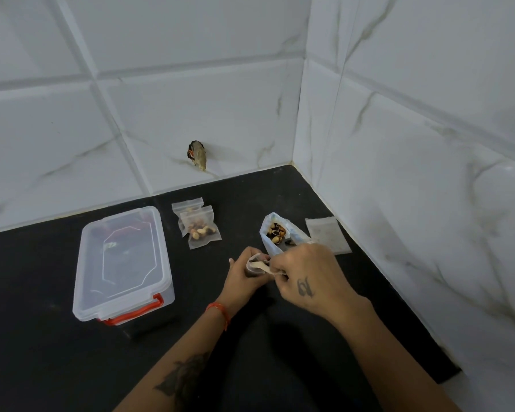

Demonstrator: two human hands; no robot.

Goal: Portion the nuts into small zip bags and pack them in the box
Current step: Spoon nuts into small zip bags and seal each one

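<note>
black counter (57, 337), and both hands meet over it: the left hand (244, 276) curls round a small zip bag (254, 264) while the right hand (305, 278) pinches its rim. just behind, an open bag of nuts (275, 231). two filled bags (201, 230) lie beside the shut box (122, 263).

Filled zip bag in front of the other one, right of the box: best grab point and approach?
Pinch the front filled zip bag by its flat sealed top strip, coming from above and the right. The nuts bulge low in the pouch; the closed box crowds its left. It overlaps the rear bag, so lift upward.
</note>
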